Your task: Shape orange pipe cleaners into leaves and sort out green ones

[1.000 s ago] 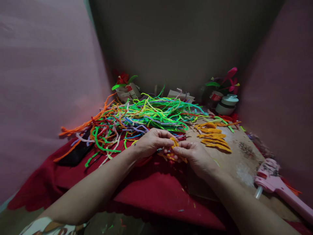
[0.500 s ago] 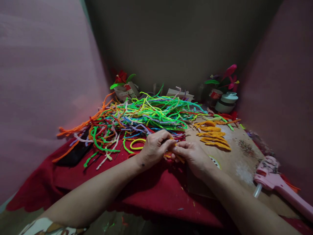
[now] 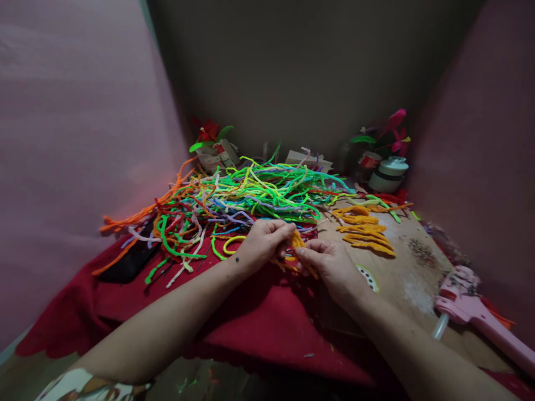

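Observation:
My left hand [image 3: 261, 244] and my right hand [image 3: 330, 266] meet over the red cloth [image 3: 234, 317], both pinched on a bent orange pipe cleaner piece [image 3: 297, 240]. Its fuzzy loops stick out between and below my fingers. Just behind my hands lies a big tangle of pipe cleaners [image 3: 234, 203] in green, orange, blue, lilac and red. A row of several finished orange pieces [image 3: 365, 231] lies to the right of my hands on a brown board [image 3: 407, 278].
A pink glue gun [image 3: 472, 317] lies at the right edge of the board. A white jar [image 3: 388, 174] and pipe-cleaner flowers [image 3: 395, 131] stand at the back right, another flower [image 3: 209, 133] and small boxes at the back. A dark flat object [image 3: 125, 267] lies at the left.
My hands stayed together on the orange piece, shifting slightly as the fingers work it. A yellow loop behind my left wrist came into view.

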